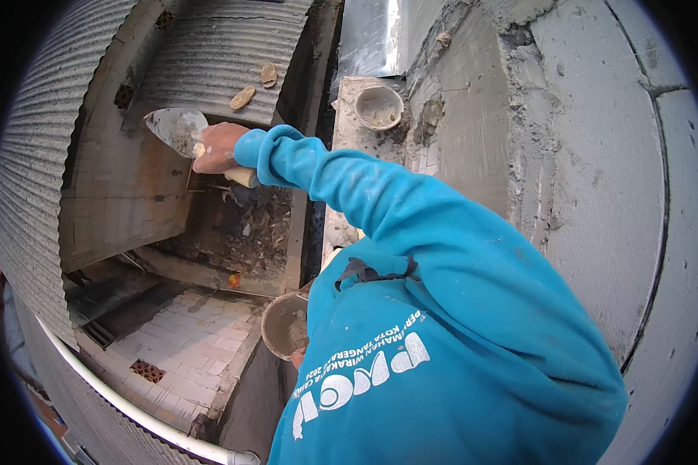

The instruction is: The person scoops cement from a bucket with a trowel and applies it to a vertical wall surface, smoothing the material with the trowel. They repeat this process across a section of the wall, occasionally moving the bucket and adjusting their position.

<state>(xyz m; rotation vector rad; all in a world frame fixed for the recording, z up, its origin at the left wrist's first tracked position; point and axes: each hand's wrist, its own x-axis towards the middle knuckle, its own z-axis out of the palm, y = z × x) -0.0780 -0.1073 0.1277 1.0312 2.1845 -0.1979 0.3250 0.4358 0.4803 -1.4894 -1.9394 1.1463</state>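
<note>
My right hand is stretched out across my front to the far left, closed round the handle of a pointed trowel. Grey mortar smears the blade, which hangs over the gap beside the wall. Near my body at the lower left is a round mortar bucket with a dirty rim and some grey mix inside. Only a few fingertips of my left hand show, gripping the bucket's edge; the rest hides behind my teal sweatshirt. The trowel is well apart from the bucket.
A second bowl with mortar residue stands on a narrow ledge ahead. Corrugated roofing lies left, bearing two tan oval pieces. A deep drop with rubble opens below. A plastered wall rises right; a white pipe runs lower left.
</note>
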